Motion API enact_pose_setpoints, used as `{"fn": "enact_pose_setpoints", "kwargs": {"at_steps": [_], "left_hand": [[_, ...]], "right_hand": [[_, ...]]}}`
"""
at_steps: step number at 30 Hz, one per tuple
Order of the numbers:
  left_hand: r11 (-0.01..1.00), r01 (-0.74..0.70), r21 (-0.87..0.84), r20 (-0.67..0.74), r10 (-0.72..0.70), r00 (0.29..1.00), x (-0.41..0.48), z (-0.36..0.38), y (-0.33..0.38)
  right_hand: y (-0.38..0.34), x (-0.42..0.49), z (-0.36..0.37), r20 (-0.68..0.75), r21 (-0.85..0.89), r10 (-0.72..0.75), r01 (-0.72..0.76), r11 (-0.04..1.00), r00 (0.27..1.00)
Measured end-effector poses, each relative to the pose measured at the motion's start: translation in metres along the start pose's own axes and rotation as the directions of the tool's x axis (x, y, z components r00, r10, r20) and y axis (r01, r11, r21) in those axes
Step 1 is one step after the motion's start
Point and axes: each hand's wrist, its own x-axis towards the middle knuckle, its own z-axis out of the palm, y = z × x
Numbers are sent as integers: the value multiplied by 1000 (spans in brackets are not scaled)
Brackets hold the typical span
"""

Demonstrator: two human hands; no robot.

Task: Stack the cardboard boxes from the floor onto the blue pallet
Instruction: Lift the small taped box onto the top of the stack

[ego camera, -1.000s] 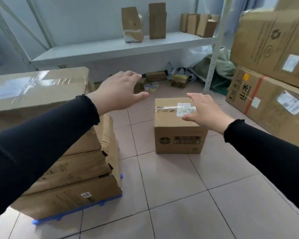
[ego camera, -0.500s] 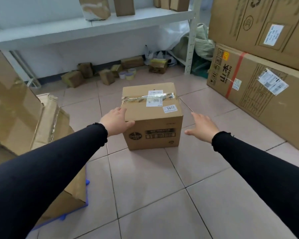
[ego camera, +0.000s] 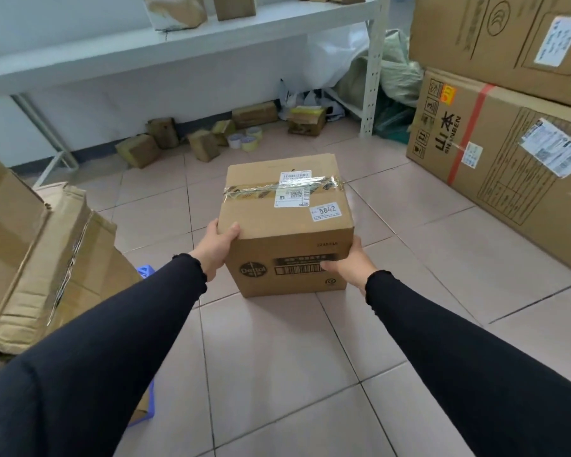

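Left hand (ego camera: 217, 246) and right hand (ego camera: 350, 266) clasping taped cardboard box (ego camera: 285, 222) (sides gripped), on tiled floor (ego camera: 277, 357)

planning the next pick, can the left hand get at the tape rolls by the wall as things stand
Probably not yet: the left hand is gripping the Dettol box, and the tape rolls lie well beyond it. The tiled floor between looks bare.

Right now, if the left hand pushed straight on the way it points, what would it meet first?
The left hand already presses the Dettol box; its left side blocks it. Beyond lie small boxes by the wall, though depth is unclear.
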Motion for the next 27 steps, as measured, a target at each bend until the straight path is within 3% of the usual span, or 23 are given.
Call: {"fn": "enact_pose_setpoints", "kwargs": {"at_steps": [3, 7, 11, 16, 21, 27], "left_hand": [[999, -7, -32, 9, 8, 1000, -7, -7, -5], [1000, -20, -13, 5, 20, 1000, -24, -25, -3], [1000, -30, -7, -7, 30, 1000, -51, -40, 18], [984, -176, -38, -38, 174, 984, -90, -64, 72], [908, -402, -118, -86, 394, 915, -147, -100, 167], [790, -562, -246, -155, 540, 827, -240, -184, 278]], "right_hand": [[6, -7, 15, -13, 132, 5, -3, 991, 1000], [1, -24, 21, -22, 171, -11, 14, 985, 1000], [-28, -53, 18, -64, 153, -63, 72, 986, 996], [-90, -96, -8, -180, 131, -175, 200, 971, 968], [-192, -147, -48, -334, 80, -377, 424, 902, 864], [-329, -217, -62, -435, 30, -582, 658, 753, 687]]}}
